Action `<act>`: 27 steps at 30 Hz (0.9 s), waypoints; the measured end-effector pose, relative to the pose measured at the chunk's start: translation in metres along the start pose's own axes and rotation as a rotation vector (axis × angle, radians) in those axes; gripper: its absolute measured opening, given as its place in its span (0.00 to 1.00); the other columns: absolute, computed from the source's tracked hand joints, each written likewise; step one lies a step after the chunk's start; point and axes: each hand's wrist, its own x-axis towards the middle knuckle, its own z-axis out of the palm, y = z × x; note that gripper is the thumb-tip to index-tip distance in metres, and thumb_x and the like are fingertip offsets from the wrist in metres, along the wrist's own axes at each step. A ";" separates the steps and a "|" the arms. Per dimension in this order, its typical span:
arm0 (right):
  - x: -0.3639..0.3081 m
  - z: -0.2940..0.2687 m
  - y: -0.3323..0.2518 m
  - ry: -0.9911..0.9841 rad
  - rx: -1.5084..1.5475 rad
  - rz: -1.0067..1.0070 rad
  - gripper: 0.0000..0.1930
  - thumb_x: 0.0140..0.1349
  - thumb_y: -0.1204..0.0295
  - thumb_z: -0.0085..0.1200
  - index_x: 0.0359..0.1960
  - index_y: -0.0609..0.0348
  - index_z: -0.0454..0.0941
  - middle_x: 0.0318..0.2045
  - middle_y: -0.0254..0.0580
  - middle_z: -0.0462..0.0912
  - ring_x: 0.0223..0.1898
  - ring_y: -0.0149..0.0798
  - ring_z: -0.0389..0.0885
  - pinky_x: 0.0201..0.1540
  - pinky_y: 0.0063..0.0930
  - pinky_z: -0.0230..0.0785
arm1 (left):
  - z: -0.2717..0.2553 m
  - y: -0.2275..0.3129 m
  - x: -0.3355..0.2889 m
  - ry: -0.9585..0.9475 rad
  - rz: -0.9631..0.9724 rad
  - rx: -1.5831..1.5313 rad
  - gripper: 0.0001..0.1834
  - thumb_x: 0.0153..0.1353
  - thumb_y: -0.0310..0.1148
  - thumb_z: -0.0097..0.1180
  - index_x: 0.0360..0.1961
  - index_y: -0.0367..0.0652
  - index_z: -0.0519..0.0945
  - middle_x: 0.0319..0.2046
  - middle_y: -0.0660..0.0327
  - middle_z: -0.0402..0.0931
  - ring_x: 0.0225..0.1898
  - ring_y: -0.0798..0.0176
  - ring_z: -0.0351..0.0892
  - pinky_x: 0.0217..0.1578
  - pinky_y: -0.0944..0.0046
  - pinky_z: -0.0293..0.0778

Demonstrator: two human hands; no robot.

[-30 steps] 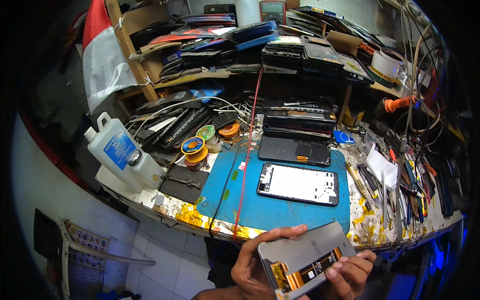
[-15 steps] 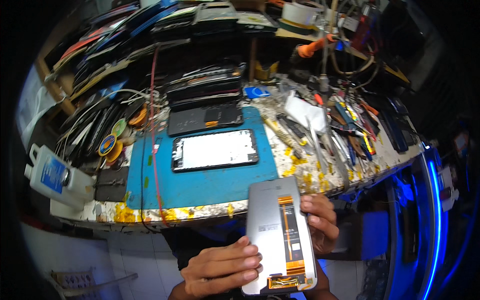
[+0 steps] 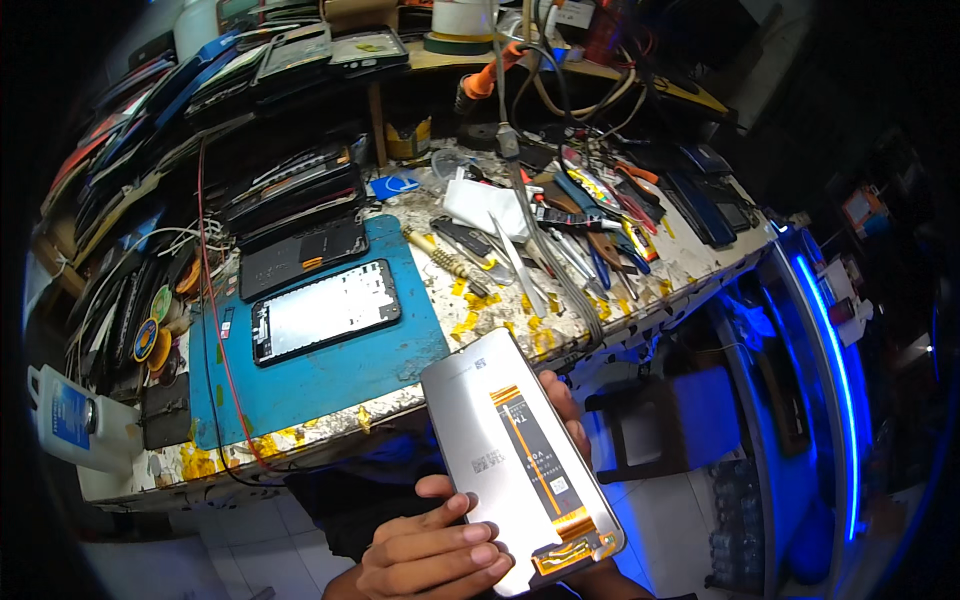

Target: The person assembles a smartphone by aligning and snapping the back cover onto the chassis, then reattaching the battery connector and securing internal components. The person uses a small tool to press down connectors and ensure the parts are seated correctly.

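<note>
A phone display panel (image 3: 465,415) is held tilted off the bench's front edge, its silver back facing up, with an orange flex cable (image 3: 545,480) along it. My right hand (image 3: 567,415) grips the panel's right edge, the thumb and palm hidden behind it. Along the lower left edge, my left hand (image 3: 435,550) lays its fingers over the silver back. Beyond them, a phone frame (image 3: 325,312) with a white inner face rests on the blue mat (image 3: 300,400). Touching the mat's far part is a dark phone back piece (image 3: 300,262).
Tweezers (image 3: 515,265), a white cloth or paper (image 3: 485,208) and pliers (image 3: 635,245) crowd the bench's right. A white bottle (image 3: 80,420) stands front left, near solder spools (image 3: 147,340). Stacked phone parts (image 3: 290,195) line the back. A dark stool or chair (image 3: 660,425) stands below right.
My view has swung to the right, so the bench appears shifted left. The display panel is now tilted further, its top leaning left, with both hands still on it.
</note>
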 end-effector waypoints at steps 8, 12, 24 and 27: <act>0.018 -0.003 -0.006 -0.035 0.022 0.040 0.38 0.45 0.67 0.74 0.57 0.63 0.67 0.53 0.58 0.78 0.54 0.53 0.78 0.57 0.45 0.71 | 0.000 0.004 0.022 -0.108 -0.034 0.118 0.15 0.49 0.24 0.72 0.37 0.50 0.82 0.40 0.66 0.75 0.48 0.62 0.79 0.53 0.62 0.80; 0.048 -0.006 -0.005 -0.096 0.047 0.028 0.42 0.43 0.65 0.76 0.59 0.64 0.66 0.54 0.57 0.77 0.55 0.53 0.77 0.58 0.44 0.71 | -0.011 0.000 0.034 -0.020 -0.140 0.002 0.23 0.43 0.37 0.76 0.40 0.52 0.78 0.39 0.65 0.76 0.43 0.62 0.80 0.44 0.64 0.82; 0.100 -0.015 0.011 -0.573 0.280 0.056 0.50 0.29 0.55 0.81 0.56 0.71 0.72 0.49 0.57 0.81 0.51 0.51 0.81 0.55 0.41 0.71 | -0.038 -0.057 0.067 0.064 -0.292 -0.385 0.47 0.39 0.35 0.79 0.59 0.35 0.66 0.46 0.45 0.77 0.52 0.50 0.78 0.56 0.50 0.73; 0.103 -0.011 0.014 -0.602 0.344 0.107 0.50 0.29 0.55 0.81 0.55 0.71 0.73 0.48 0.58 0.81 0.51 0.51 0.81 0.54 0.41 0.71 | -0.045 -0.058 0.076 0.051 -0.283 -0.433 0.46 0.38 0.31 0.79 0.59 0.34 0.66 0.44 0.46 0.78 0.49 0.51 0.81 0.56 0.49 0.72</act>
